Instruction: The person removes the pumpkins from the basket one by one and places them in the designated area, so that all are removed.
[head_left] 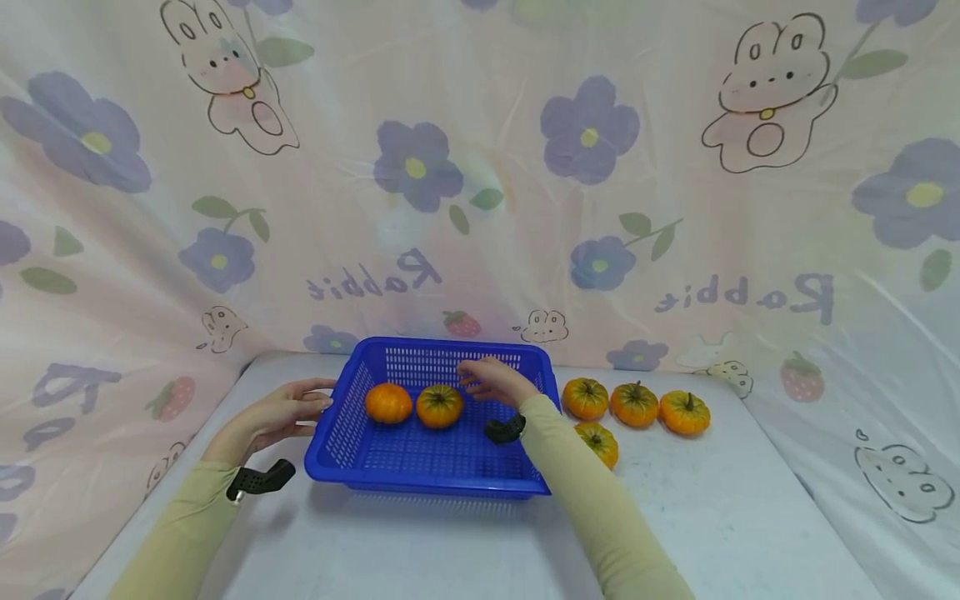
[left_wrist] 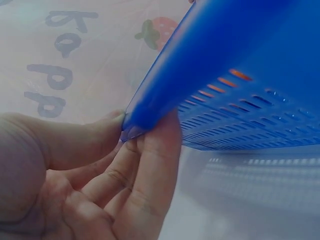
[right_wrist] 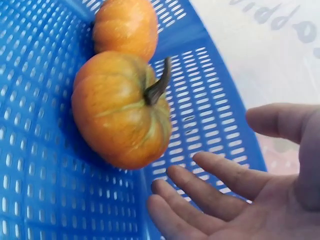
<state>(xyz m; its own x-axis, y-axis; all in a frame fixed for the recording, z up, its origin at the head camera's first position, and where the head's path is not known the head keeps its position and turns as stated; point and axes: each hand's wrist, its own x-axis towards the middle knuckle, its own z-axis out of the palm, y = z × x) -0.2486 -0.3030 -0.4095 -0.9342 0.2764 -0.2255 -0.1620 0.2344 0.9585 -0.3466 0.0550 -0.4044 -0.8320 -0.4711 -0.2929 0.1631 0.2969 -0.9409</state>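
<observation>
A blue slotted basket [head_left: 427, 479] stands on the white table. Two small orange pumpkins lie in it side by side, one [head_left: 388, 402] on the left and one [head_left: 439, 406] with a dark stem [right_wrist: 157, 85] to its right. My right hand [head_left: 480, 379] hovers open over the basket, just right of the stemmed pumpkin [right_wrist: 120, 110], with fingers [right_wrist: 220, 172] spread and nothing in them. My left hand [head_left: 300, 404] is at the basket's left rim [left_wrist: 150, 105]; the thumb [left_wrist: 85, 135] and fingers [left_wrist: 150, 165] pinch that edge.
Several more small pumpkins sit on the table right of the basket: a row of three [head_left: 634, 403] and one nearer [head_left: 597, 442], partly behind my right sleeve. A flowered plastic curtain [head_left: 480, 167] closes off the back and sides.
</observation>
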